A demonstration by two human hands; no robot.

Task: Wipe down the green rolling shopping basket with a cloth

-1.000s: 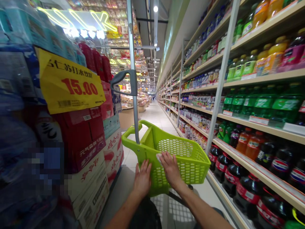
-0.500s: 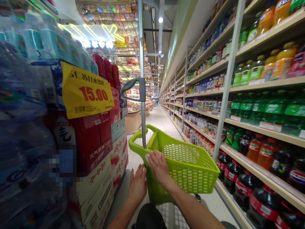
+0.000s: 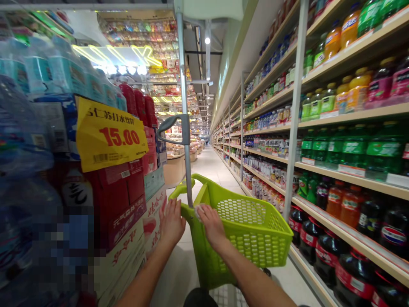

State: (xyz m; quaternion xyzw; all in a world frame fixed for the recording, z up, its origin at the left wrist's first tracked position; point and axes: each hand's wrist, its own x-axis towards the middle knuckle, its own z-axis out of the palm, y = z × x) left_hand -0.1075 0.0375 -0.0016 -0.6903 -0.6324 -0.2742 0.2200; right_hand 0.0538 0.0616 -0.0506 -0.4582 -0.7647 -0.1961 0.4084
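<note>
A green shopping cart (image 3: 252, 238) with perforated sides stands in front of me. A metal pole with a grey handle (image 3: 174, 129) rises from its left end. My right hand (image 3: 210, 222) rests on the cart's near upper rim, its fingers wrapped over a small white cloth or tissue (image 3: 200, 211) pressed against the green plastic. My left hand (image 3: 172, 221) is raised beside the cart's left end, palm turned away and fingers extended, close to the green handle bar (image 3: 177, 190); whether it touches the bar is hard to tell. Nothing shows in it.
Shelves of bottled drinks (image 3: 348, 170) line the right side. Stacked cartons (image 3: 118, 204) and bottle packs stand close on the left, with a yellow price sign (image 3: 110, 134). The tiled aisle (image 3: 211, 164) runs ahead between them.
My left hand has moved up and left, toward the green handle bar. My right hand stays on the rim with the white cloth or tissue. The view has shifted slightly.
</note>
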